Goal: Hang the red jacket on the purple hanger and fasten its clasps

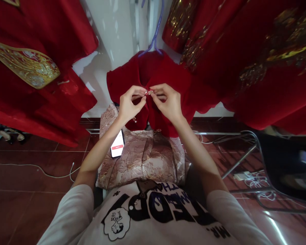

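Note:
A short red velvet jacket (123,81) hangs before me on a purple hanger (154,41), its front edges meeting in the middle. At that front opening, a small beaded fastener (149,92) sits between my fingertips. My left hand (129,104) pinches its left end with thumb and forefinger. From the other side, my right hand (170,103) pinches the right end. Lower on the front, another beaded fastener (134,119) dangles below my left hand. Whether the two halves of the upper fastener are joined, I cannot tell.
Across my lap lies a pinkish brocade cloth (140,160), with a lit phone (117,146) on its left part. Red embroidered garments (73,27) hang on both sides. A dark chair (275,153) stands at right, near white cables (255,178) on the tiled floor.

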`<state>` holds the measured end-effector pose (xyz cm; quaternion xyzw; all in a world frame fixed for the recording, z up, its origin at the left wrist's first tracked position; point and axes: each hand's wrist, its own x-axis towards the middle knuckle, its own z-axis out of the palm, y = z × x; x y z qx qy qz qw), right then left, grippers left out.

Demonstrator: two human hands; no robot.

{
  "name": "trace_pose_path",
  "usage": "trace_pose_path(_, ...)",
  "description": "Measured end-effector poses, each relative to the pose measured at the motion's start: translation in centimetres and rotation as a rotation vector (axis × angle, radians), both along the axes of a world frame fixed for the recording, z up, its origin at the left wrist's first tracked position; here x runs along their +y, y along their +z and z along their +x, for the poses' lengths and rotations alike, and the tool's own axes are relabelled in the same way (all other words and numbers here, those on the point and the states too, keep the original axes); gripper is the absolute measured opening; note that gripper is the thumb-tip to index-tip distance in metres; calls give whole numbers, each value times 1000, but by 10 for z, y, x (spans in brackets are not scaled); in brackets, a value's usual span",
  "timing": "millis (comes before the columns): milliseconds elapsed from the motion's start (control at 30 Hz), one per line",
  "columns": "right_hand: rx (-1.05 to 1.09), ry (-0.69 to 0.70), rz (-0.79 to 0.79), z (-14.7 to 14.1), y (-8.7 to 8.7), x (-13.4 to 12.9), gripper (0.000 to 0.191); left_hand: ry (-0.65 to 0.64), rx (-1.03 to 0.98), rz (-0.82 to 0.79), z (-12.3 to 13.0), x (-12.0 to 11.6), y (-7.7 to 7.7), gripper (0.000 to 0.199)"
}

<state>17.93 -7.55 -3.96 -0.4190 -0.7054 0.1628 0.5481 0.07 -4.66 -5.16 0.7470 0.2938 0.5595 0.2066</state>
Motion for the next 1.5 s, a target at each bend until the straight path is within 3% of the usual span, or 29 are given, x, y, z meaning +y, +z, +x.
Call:
trace_pose_path(233,111,-6,-27,-6,-9,1,29,52,31,36,4,3,1,13)
trace_pose_path(733,223,100,-115,3,-15,16,48,-84,80,57,-3,21,0,11)
trace_pose_path(1067,107,123,-166,8,-10,23,38,-91,174,61,-4,25,9,9)
trace_pose_path(1133,79,109,-162,6,-11,30,36,-69,152,42,2,21,5,9)
trace_pose_path(1300,82,-25,-113,-3,-20,45,33,-83,54,-38,14,13,-15,31)
trace_pose_path(1500,-51,-16,-265,17,-33,13,57,-155,-87,-172,3,14,-36,17)
